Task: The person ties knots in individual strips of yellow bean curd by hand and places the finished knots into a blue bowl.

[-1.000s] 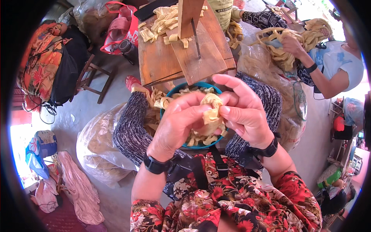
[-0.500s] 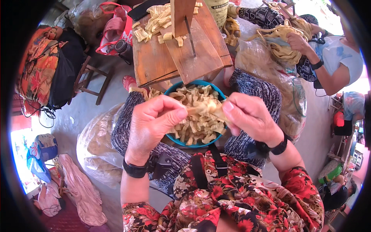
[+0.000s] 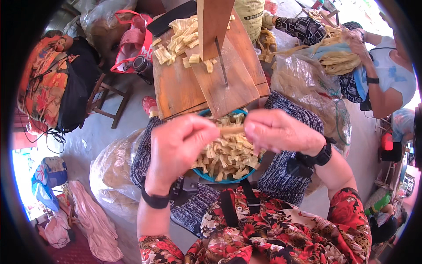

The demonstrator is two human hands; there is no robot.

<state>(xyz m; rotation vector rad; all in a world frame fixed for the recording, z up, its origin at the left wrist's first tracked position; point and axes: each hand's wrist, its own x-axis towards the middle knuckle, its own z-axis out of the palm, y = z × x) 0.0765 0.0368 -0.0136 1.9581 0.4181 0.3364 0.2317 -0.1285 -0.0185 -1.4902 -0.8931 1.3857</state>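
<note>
Between my hands a short pale-yellow strip (image 3: 232, 130) is stretched above a blue basin (image 3: 225, 179). My left hand (image 3: 179, 147) pinches one end between thumb and fingers. The other end is pinched in my right hand (image 3: 281, 132), which is slightly blurred. Many similar folded, pale-yellow pieces (image 3: 228, 155) fill the basin between my knees. The strip's exact kind is unclear. Beyond the basin, a wooden board (image 3: 237, 86) lies on a wooden table (image 3: 173, 90), with an upright wooden block (image 3: 215, 28) and a thin dark metal blade (image 3: 221, 64) on it.
More cut pieces (image 3: 184, 37) and a black case (image 3: 171, 18) lie on the table. A bottle (image 3: 141, 66) and red bag (image 3: 134, 39) stand left of it. Clear plastic bags (image 3: 115, 171) flank my legs. At right another person handles long yellow strips (image 3: 338, 61).
The strip between my hands now looks narrower and more tightly rolled or folded. Both hands stay pinched on it, nearer the basin's far side. At right the other person's hands have risen.
</note>
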